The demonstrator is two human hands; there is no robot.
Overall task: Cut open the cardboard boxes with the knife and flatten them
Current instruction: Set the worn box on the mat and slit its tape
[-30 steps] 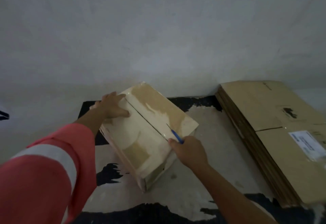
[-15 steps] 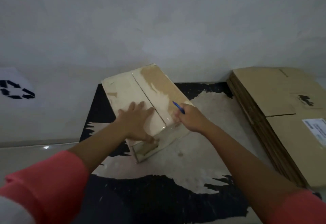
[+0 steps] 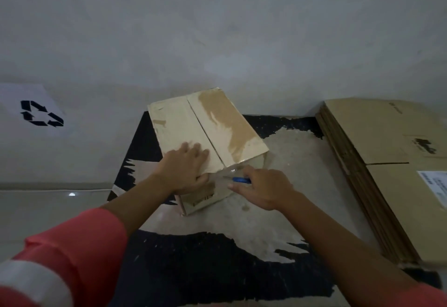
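Note:
A pale cardboard box (image 3: 217,127) stands on the floor near the wall, its top flaps closed with a seam down the middle and torn tape patches. My left hand (image 3: 185,167) lies flat on the near left of the box top, its thumb hooked over the near edge. My right hand (image 3: 262,188) grips a blue-handled knife (image 3: 240,180), whose blade points left against the box's near side, just under the top edge.
A stack of flattened cardboard boxes (image 3: 387,161) lies to the right, with a white label (image 3: 435,185) on top. The floor (image 3: 278,222) shows a worn black patch. A white sheet with a recycling symbol (image 3: 41,113) sits at the left by the wall.
My right hand has brought the knife down from the box top to its near side. My left hand stays pressed on the top, now at the near edge. The view has shifted slightly.

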